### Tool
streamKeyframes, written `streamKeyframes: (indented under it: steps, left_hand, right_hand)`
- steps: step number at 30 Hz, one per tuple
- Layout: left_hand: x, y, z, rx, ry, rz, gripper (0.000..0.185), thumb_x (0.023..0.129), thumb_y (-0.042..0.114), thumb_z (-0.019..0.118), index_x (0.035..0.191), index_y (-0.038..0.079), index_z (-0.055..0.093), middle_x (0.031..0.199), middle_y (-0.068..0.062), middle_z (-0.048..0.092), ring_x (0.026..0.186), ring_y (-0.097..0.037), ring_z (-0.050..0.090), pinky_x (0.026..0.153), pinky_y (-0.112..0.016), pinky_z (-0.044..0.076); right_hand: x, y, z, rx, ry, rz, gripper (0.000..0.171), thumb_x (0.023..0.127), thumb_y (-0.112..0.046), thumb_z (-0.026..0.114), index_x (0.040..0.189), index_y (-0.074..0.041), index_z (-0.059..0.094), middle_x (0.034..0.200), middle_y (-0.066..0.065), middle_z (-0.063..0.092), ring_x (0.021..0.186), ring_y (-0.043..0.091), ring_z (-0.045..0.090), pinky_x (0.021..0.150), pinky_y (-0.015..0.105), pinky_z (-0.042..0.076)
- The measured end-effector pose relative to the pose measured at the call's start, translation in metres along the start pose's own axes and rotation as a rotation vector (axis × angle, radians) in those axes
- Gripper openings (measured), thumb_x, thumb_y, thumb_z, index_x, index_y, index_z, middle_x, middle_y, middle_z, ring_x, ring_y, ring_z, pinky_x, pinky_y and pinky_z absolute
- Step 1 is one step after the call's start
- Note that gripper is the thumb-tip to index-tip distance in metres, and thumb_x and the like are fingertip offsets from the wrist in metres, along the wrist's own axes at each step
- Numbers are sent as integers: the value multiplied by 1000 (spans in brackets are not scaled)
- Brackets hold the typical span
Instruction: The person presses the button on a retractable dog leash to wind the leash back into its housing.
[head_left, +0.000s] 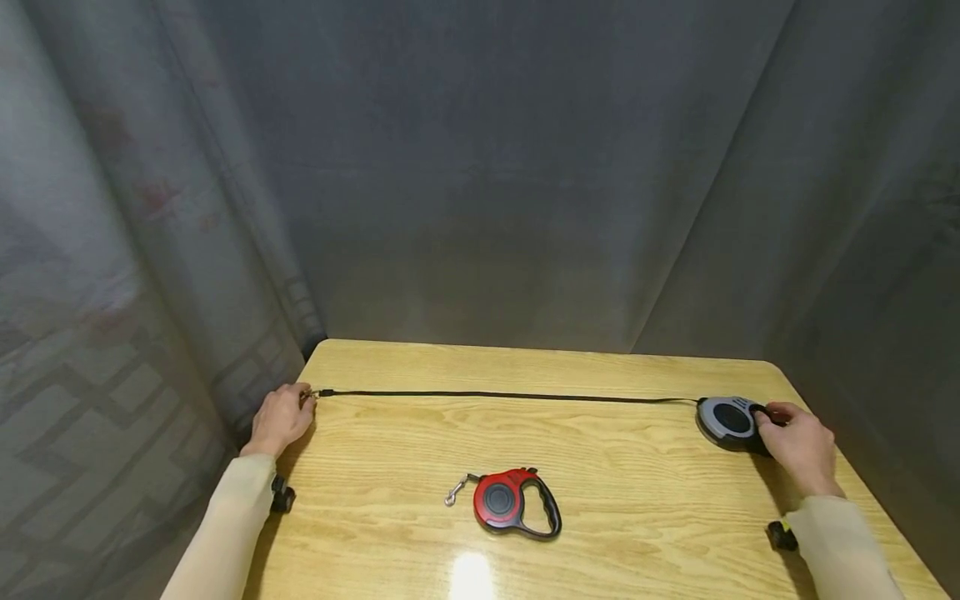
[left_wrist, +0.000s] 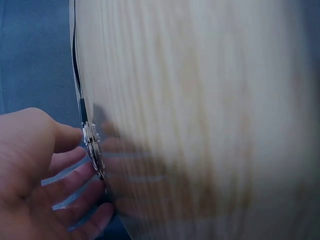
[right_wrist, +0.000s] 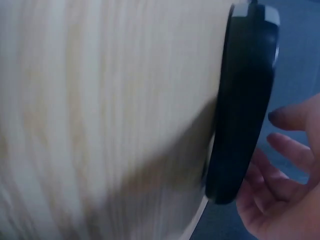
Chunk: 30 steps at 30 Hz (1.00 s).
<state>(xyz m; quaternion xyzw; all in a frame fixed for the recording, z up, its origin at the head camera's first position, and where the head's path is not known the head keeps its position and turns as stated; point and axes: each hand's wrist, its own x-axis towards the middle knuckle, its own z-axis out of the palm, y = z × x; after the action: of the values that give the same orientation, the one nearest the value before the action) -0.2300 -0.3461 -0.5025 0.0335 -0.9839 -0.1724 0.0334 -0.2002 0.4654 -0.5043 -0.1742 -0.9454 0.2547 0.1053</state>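
A grey and black retractable dog leash lies at the right of the table. My right hand holds it by its black handle, thumb near the top of the grip. In the right wrist view the leash's dark casing is seen edge-on beside the fingers. Its black cord is drawn out straight across the table to the left. At the cord's far end my left hand pinches the metal clip at the table's left edge. The left thumb touches the clip's upper end.
A red and black retractable leash lies near the front middle, its silver clip pointing left. The wooden table has rounded far corners. Grey curtains hang behind it and on both sides.
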Motion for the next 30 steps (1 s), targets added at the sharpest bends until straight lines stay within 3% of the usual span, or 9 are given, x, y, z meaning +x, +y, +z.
streamKeyframes:
  steps: [5, 10, 14, 20, 26, 30]
  left_hand:
    - [1, 1, -2, 55, 8, -22, 36, 107, 15, 55, 136, -5, 65, 130, -34, 62, 114, -55, 62, 95, -68, 51]
    - [3, 2, -3, 58, 26, -33, 25, 105, 15, 62, 122, -1, 73, 117, -29, 67, 102, -49, 66, 86, -63, 54]
    - [4, 1, -3, 49, 31, -39, 16, 104, 15, 67, 109, 2, 75, 105, -24, 68, 94, -44, 66, 79, -60, 54]
    - [4, -1, -4, 70, -13, -38, 15, 105, 15, 64, 104, 2, 71, 98, -22, 67, 91, -42, 64, 76, -57, 53]
    - [2, -4, -7, 99, -80, -46, 16, 105, 12, 55, 103, 1, 67, 99, -21, 63, 95, -44, 60, 80, -58, 52]
    - [2, -7, -7, 110, -86, -29, 14, 102, 10, 52, 102, -1, 61, 96, -22, 62, 92, -44, 61, 80, -58, 52]
  right_hand:
    - [5, 8, -5, -72, -44, 48, 55, 103, -27, 57, 142, 11, 51, 137, 43, 55, 117, 64, 50, 92, 68, 42]
    - [8, 11, -9, -116, -159, 72, 67, 103, -30, 56, 149, 14, 37, 143, 48, 43, 121, 70, 44, 97, 72, 41]
    - [9, 14, -9, -134, -207, 95, 67, 105, -36, 55, 149, 13, 39, 147, 47, 42, 123, 70, 45, 96, 71, 43]
    - [9, 21, -11, -122, -216, 94, 59, 106, -36, 55, 141, 11, 51, 138, 45, 51, 117, 68, 50, 88, 66, 46]
    - [10, 27, -16, -18, -245, 79, 53, 106, -32, 56, 123, 18, 60, 117, 41, 63, 98, 49, 60, 77, 47, 45]
    - [12, 27, -20, 109, -284, 134, 48, 107, -27, 52, 112, 20, 61, 95, 28, 68, 84, 28, 60, 74, 36, 42]
